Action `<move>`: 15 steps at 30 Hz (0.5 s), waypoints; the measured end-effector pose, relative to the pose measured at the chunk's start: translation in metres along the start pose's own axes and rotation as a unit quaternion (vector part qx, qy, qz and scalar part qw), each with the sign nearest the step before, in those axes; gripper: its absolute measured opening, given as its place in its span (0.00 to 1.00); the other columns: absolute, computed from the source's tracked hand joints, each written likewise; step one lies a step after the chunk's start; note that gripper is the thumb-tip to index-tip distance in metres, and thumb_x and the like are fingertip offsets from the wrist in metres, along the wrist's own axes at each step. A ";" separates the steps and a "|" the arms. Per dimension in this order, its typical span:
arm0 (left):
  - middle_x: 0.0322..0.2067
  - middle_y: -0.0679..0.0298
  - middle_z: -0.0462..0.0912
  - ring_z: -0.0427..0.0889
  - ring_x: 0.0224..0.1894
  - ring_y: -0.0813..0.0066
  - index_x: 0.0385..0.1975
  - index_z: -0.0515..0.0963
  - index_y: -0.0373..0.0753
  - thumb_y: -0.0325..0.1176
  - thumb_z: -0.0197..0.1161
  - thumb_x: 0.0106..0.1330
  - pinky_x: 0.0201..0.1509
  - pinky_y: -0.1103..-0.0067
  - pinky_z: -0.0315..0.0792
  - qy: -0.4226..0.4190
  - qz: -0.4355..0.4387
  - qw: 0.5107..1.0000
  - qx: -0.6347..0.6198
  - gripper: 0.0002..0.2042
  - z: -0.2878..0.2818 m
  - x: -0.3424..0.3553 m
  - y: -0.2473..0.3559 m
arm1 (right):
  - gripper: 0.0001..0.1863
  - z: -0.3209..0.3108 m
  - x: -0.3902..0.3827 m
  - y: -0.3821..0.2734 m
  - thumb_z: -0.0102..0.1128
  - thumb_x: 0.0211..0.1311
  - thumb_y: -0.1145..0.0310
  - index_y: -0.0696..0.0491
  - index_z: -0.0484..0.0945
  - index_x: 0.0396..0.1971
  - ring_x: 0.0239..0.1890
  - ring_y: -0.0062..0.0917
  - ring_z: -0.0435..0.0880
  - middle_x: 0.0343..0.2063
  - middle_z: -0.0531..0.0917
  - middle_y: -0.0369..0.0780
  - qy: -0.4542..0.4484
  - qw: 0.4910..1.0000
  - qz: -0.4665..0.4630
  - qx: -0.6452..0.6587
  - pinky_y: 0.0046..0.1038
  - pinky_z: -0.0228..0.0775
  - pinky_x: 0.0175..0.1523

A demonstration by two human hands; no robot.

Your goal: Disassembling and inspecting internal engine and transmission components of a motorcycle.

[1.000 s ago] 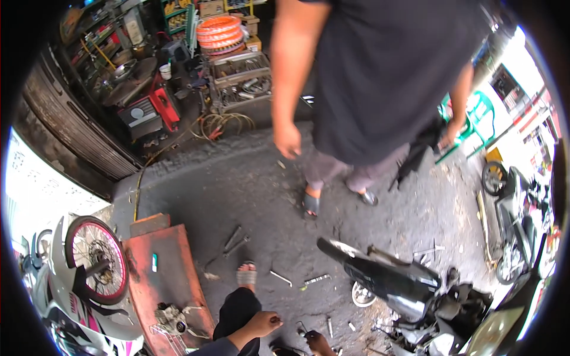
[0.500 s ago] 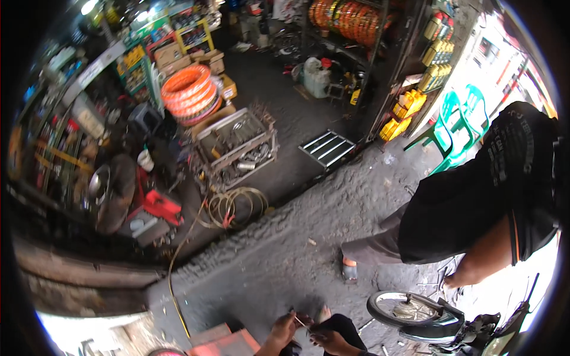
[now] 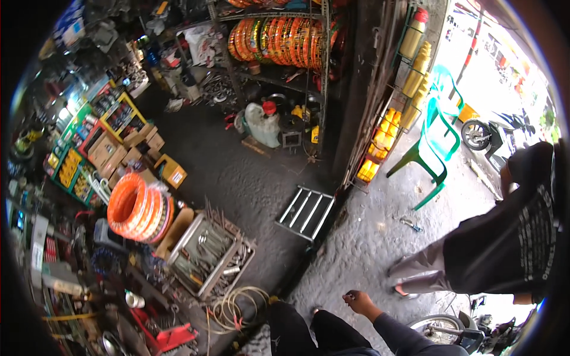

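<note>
- Since half a second ago, the view has swung further toward the shop's inside: the metal tray (image 3: 202,256) of tools has slid from the upper middle to the lower left of the frame, and the other person (image 3: 504,237) in the dark shirt now stands against the right edge.
- Both of the wearer's hands showed together then, around a thin rod; now only the right hand (image 3: 360,302) shows, low in the frame, right of the knees.
- Its fingers are curled inward. Something small and dark may be at the fingertips, but I cannot tell whether anything is held. The left hand is out of sight.
- Nearest to the right hand, in the lower right, is the motorcycle's spoked wheel (image 3: 437,327), apart from the hand; the motorcycle's body is partly cut off by the lower edge.
- Left of the knees lies a coiled yellowish hose (image 3: 240,307), just beside the tool tray.
- Slatted silver rack (image 3: 306,213) lies mid-frame on the dark floor; a small metal tool (image 3: 411,224) lies on the paler ground right of it.
- As for progress, the wearer's visible hand is off the motorcycle, and many tools lie in the tray. Judging from this, work seems paused between steps; what is finished or left cannot be told.
</note>
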State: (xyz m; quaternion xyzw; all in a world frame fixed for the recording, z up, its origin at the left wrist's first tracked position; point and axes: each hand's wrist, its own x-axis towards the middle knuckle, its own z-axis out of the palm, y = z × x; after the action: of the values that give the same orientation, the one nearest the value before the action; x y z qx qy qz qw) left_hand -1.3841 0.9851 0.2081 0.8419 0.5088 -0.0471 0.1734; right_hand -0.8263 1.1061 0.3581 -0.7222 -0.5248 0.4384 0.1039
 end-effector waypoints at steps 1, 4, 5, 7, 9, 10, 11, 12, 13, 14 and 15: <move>0.28 0.54 0.76 0.77 0.31 0.58 0.30 0.78 0.33 0.33 0.62 0.59 0.35 0.65 0.71 -0.006 0.008 1.000 -0.002 0.09 -0.002 0.060 -0.025 | 0.20 -0.007 0.038 -0.020 0.56 0.65 0.51 0.54 0.83 0.37 0.31 0.27 0.86 0.26 0.86 0.39 -0.002 1.000 0.009 -0.001 0.30 0.76 0.39; 0.33 0.55 0.75 0.74 0.37 0.59 0.34 0.78 0.34 0.34 0.59 0.61 0.40 0.64 0.66 -0.015 0.017 1.000 0.003 0.09 -0.001 0.242 -0.082 | 0.19 -0.032 0.158 -0.098 0.56 0.65 0.52 0.55 0.82 0.36 0.30 0.26 0.85 0.26 0.86 0.38 -0.025 0.999 0.020 0.026 0.30 0.76 0.38; 0.34 0.55 0.75 0.73 0.39 0.60 0.35 0.78 0.35 0.34 0.58 0.61 0.42 0.64 0.65 -0.020 0.017 1.000 0.005 0.09 0.003 0.301 -0.096 | 0.18 -0.030 0.205 -0.111 0.57 0.65 0.53 0.55 0.82 0.36 0.29 0.27 0.85 0.26 0.85 0.39 -0.008 0.999 -0.003 0.034 0.31 0.76 0.37; 0.38 0.56 0.74 0.71 0.42 0.60 0.37 0.78 0.36 0.35 0.56 0.62 0.46 0.64 0.62 -0.009 -0.009 1.000 0.028 0.10 0.016 0.442 -0.115 | 0.18 -0.022 0.304 -0.179 0.57 0.65 0.54 0.55 0.82 0.36 0.29 0.29 0.85 0.25 0.85 0.40 0.006 0.998 -0.054 0.023 0.31 0.76 0.37; 0.41 0.56 0.74 0.69 0.46 0.61 0.39 0.78 0.37 0.35 0.54 0.63 0.50 0.63 0.60 -0.004 -0.009 0.999 0.040 0.11 0.008 0.593 -0.122 | 0.16 -0.018 0.405 -0.231 0.58 0.64 0.55 0.54 0.82 0.36 0.29 0.34 0.84 0.25 0.84 0.43 0.015 0.995 -0.056 0.082 0.33 0.75 0.35; 0.43 0.57 0.73 0.68 0.48 0.62 0.41 0.78 0.37 0.35 0.53 0.63 0.52 0.63 0.58 -0.013 0.011 0.999 0.028 0.12 -0.001 0.647 -0.115 | 0.15 -0.031 0.462 -0.227 0.59 0.63 0.56 0.54 0.81 0.35 0.28 0.38 0.83 0.25 0.84 0.44 0.041 0.992 -0.115 -0.022 0.35 0.73 0.34; 0.45 0.57 0.73 0.67 0.50 0.62 0.42 0.78 0.38 0.35 0.52 0.64 0.54 0.63 0.57 -0.015 0.048 0.999 0.008 0.12 -0.015 0.707 -0.090 | 0.11 -0.037 0.528 -0.186 0.57 0.63 0.60 0.53 0.82 0.34 0.30 0.38 0.83 0.25 0.83 0.43 0.153 0.935 -0.266 -0.179 0.37 0.73 0.33; 0.47 0.57 0.73 0.66 0.52 0.62 0.43 0.78 0.38 0.36 0.51 0.64 0.56 0.63 0.55 -0.040 0.020 0.999 0.017 0.13 -0.019 0.729 -0.129 | 0.10 -0.043 0.573 -0.260 0.55 0.63 0.64 0.52 0.82 0.37 0.32 0.38 0.82 0.29 0.83 0.43 0.044 0.997 -0.063 0.004 0.37 0.75 0.34; 0.48 0.57 0.72 0.65 0.54 0.63 0.44 0.78 0.39 0.36 0.50 0.65 0.58 0.63 0.54 -0.043 0.037 0.998 0.008 0.14 -0.033 0.783 -0.125 | 0.11 -0.055 0.636 -0.249 0.53 0.62 0.65 0.52 0.81 0.39 0.35 0.40 0.82 0.33 0.83 0.43 0.055 0.984 -0.160 -0.054 0.40 0.76 0.36; 0.50 0.58 0.72 0.64 0.56 0.63 0.45 0.78 0.39 0.36 0.49 0.65 0.60 0.63 0.53 -0.049 0.057 0.997 -0.006 0.14 -0.045 0.837 -0.115 | 0.13 -0.075 0.698 -0.248 0.53 0.62 0.63 0.54 0.79 0.41 0.37 0.41 0.82 0.36 0.83 0.45 0.124 0.972 -0.164 -0.113 0.41 0.76 0.37; 0.52 0.58 0.72 0.63 0.58 0.64 0.46 0.78 0.40 0.36 0.49 0.66 0.62 0.62 0.51 -0.060 0.052 0.997 -0.006 0.15 -0.052 0.882 -0.128 | 0.14 -0.091 0.757 -0.273 0.52 0.63 0.63 0.55 0.79 0.42 0.39 0.43 0.82 0.37 0.82 0.47 0.181 0.949 -0.233 -0.113 0.42 0.75 0.42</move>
State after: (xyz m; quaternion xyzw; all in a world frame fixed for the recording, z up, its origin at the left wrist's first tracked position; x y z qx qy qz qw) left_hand -1.0794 1.7985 -0.0001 0.8618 0.4534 -0.0848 0.2111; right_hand -0.8920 1.8940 0.1821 -0.6538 -0.6973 0.2013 0.2140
